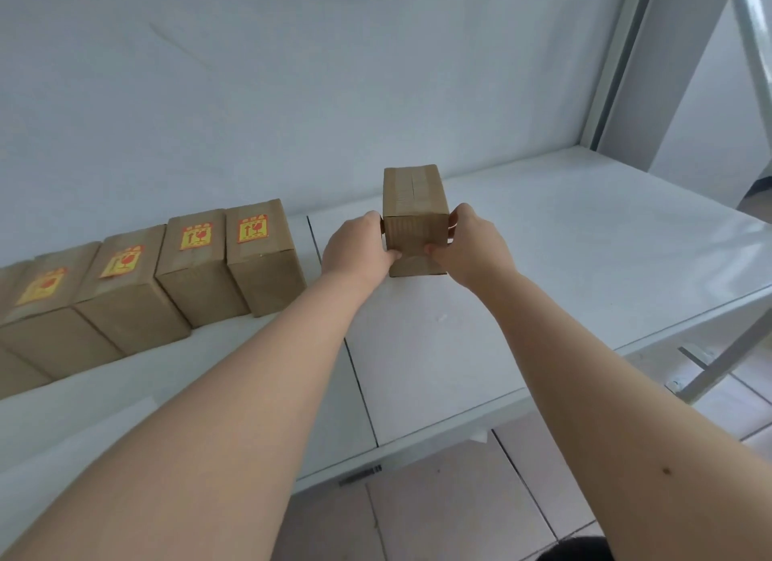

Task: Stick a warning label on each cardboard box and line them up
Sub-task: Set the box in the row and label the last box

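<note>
Both hands grip a plain box (415,222) w/o label, left hand (355,249) on its left side, right hand (472,247) on its right, thumbs on the near face. Box stands mid-bench (564,259), toward back edge. Row of labelled boxes (259,255) runs off to the bench's left, side by side, yellow-red labels (252,229) on top

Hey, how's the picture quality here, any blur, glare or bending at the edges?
Head view: soft, even light, faint shadows; mild sheen on the shelf at right; the leftmost labelled boxes look soft and stretched by wide-angle distortion; the unlabelled box between left hand and right hand is sharp.
</note>
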